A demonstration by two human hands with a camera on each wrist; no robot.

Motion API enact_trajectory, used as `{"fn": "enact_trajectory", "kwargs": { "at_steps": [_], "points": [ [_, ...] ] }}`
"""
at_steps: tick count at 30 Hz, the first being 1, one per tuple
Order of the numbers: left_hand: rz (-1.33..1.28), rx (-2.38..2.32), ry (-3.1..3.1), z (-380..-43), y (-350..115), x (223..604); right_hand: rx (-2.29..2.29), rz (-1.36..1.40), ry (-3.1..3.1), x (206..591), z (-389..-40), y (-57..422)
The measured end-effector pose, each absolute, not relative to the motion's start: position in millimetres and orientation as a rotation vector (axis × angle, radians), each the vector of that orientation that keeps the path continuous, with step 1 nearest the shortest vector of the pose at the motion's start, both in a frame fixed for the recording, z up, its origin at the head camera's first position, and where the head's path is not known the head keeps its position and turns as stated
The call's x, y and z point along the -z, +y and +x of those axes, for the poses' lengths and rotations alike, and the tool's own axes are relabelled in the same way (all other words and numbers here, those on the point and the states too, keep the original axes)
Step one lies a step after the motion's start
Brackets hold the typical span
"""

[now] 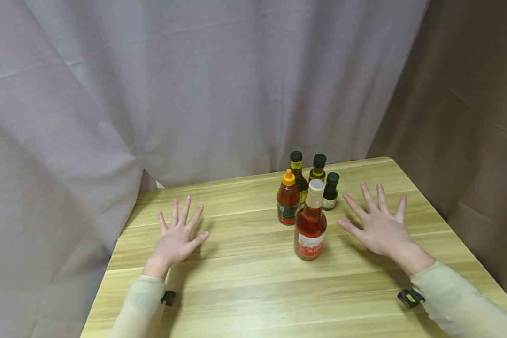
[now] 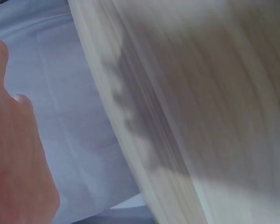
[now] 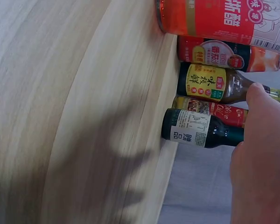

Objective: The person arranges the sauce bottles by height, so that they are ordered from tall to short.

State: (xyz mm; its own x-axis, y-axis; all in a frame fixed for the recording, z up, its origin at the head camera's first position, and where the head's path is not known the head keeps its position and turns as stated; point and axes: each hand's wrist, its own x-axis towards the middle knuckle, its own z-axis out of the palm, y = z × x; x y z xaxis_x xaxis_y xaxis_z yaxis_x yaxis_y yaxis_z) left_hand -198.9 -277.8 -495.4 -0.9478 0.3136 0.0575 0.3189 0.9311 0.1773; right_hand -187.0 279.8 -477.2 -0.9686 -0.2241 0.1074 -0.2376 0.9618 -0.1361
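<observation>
My left hand (image 1: 176, 241) hovers over the left part of the wooden table with fingers spread, holding nothing. To the right of the bottles, my right hand (image 1: 382, 230) is spread the same way, also holding nothing. Nearest to it stands a small dark bottle with a green cap (image 1: 331, 191). A tall red vinegar bottle (image 1: 309, 237) with a pale cap is frontmost. Behind it on the left is a ketchup bottle (image 1: 288, 199) with an orange cap. A dark sauce bottle (image 3: 210, 83) and an olive oil bottle (image 3: 228, 112) stand at the back, partly hidden in the head view.
The light wooden table (image 1: 245, 286) has its far edge against a grey curtain (image 1: 211, 94). A brown curtain (image 1: 469, 117) hangs along the right side. Black camera mounts sit at both wrists, below the sleeves (image 1: 456, 293).
</observation>
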Motion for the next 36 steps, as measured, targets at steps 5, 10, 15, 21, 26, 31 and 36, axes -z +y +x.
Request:
{"fn": "enact_trajectory", "kwargs": {
  "at_steps": [5, 10, 15, 21, 26, 31, 36],
  "points": [
    [-0.555, 0.462, -2.976, -200, -267, 493, -0.27, 0.353, -2.983, 477, -190, 281],
    [-0.576, 0.74, -2.787, -199, -240, 491, -0.352, 0.345, -2.924, 472, -191, 281],
    [-0.65, 1.106, -2.528, -194, -188, 487, -0.402, 0.343, -2.832, 467, -190, 282],
    [-0.74, 1.487, -2.38, -183, -116, 474, -0.446, 0.344, -2.756, 468, -192, 282],
    [-0.807, 1.661, -2.332, -173, -66, 468, -0.49, 0.32, -2.727, 472, -188, 281],
    [-0.793, 1.652, -2.327, -166, -36, 468, -0.524, 0.308, -2.702, 474, -182, 279],
    [-0.737, 1.64, -2.322, -163, -18, 469, -0.565, 0.287, -2.696, 478, -179, 276]
  ]
}}
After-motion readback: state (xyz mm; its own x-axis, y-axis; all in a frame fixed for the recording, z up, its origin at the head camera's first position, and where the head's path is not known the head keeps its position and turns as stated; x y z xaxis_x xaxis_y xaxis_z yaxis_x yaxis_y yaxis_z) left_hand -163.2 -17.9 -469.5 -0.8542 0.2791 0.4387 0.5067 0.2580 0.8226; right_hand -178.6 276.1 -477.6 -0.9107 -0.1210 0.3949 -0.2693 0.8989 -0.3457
